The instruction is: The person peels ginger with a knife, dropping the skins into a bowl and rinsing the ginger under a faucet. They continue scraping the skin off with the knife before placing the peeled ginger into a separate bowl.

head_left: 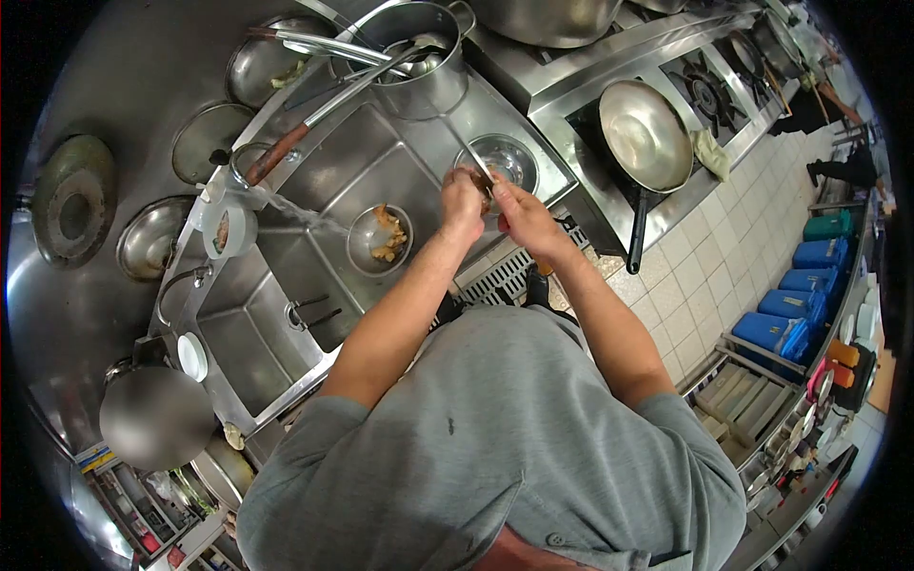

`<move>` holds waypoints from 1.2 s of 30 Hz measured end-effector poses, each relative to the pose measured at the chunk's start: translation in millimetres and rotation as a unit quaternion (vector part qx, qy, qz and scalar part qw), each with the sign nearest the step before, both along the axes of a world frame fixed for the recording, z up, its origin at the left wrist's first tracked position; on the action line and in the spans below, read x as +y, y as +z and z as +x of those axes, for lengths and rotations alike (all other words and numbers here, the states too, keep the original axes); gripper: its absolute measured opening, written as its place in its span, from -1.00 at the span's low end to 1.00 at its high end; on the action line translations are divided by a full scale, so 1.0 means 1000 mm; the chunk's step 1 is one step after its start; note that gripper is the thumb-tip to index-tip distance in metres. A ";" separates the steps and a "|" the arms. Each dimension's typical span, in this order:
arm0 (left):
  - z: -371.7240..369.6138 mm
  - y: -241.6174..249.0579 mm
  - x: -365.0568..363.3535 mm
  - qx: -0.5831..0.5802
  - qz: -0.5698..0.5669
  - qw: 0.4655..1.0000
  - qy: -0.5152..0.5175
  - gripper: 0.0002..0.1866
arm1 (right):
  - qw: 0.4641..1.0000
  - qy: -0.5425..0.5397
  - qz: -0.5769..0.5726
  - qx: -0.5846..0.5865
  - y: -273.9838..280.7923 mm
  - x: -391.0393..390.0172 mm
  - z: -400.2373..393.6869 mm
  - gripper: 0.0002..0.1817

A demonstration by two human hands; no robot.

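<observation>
Both my hands meet over the right edge of the steel sink (333, 181). My left hand (462, 205) grips a small brownish piece of food (466, 175). My right hand (519, 214) holds a thin metal blade or utensil (473, 157) against it. Just beyond the hands sits a small steel bowl (503, 157). In the sink, a round bowl (379, 240) holds several brownish food pieces. Water streams from a tap (295, 211) into the basin.
A tall pot (419, 57) with ladles stands behind the sink. A wok (647, 133) rests on the burner at right. Lids and bowls (148, 238) lie at left. Blue bins (790, 305) line the tiled floor. Another person (833, 124) stands far right.
</observation>
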State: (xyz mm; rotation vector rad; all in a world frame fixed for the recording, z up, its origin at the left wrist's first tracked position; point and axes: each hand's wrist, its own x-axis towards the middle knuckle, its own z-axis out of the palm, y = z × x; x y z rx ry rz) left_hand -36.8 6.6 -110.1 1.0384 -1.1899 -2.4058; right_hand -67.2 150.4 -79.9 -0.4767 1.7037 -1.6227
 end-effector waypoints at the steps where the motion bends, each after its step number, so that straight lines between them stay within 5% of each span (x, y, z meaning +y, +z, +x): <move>1: 0.001 0.001 -0.004 -0.062 -0.008 0.998 -0.028 -0.72 | 0.988 0.033 0.040 -0.142 0.013 0.008 -0.009 -0.29; 4: 0.004 -0.005 -0.019 -0.061 0.050 0.995 -0.055 -0.72 | 0.957 -0.014 0.014 -0.290 0.024 0.021 -0.028 -0.36; 10: 0.017 0.015 -0.045 0.009 0.092 0.995 -0.038 -0.63 | 0.973 0.037 0.101 -0.204 0.011 0.027 -0.041 -0.28; 13: 0.027 0.020 -0.050 0.064 0.129 0.988 -0.049 -0.63 | 0.992 0.006 0.108 -0.059 0.006 0.019 -0.026 -0.31; 15: 0.033 0.028 -0.047 0.081 0.138 0.986 -0.056 -0.62 | 0.986 -0.065 0.064 0.139 0.005 0.012 -0.017 -0.36; 18: 0.038 0.045 -0.046 0.123 0.163 0.975 -0.084 -0.59 | 0.998 0.025 0.048 -0.014 0.029 0.024 -0.016 -0.42; 23: 0.051 0.080 -0.039 0.146 0.153 0.971 -0.112 -0.48 | 0.998 0.055 0.040 0.009 0.067 0.024 -0.004 -0.49; 26: 0.056 0.070 -0.041 0.195 0.059 0.968 -0.148 -0.48 | 0.995 0.058 0.047 0.059 0.069 0.022 -0.004 -0.53; 28: 0.057 0.081 -0.034 0.170 -0.151 0.959 -0.169 -0.45 | 0.993 0.061 0.057 0.083 0.068 0.023 -0.004 -0.55; 36: 0.059 0.102 -0.018 0.113 -0.307 0.935 -0.138 -0.53 | 0.991 0.086 0.052 0.089 0.073 0.036 -0.003 -0.54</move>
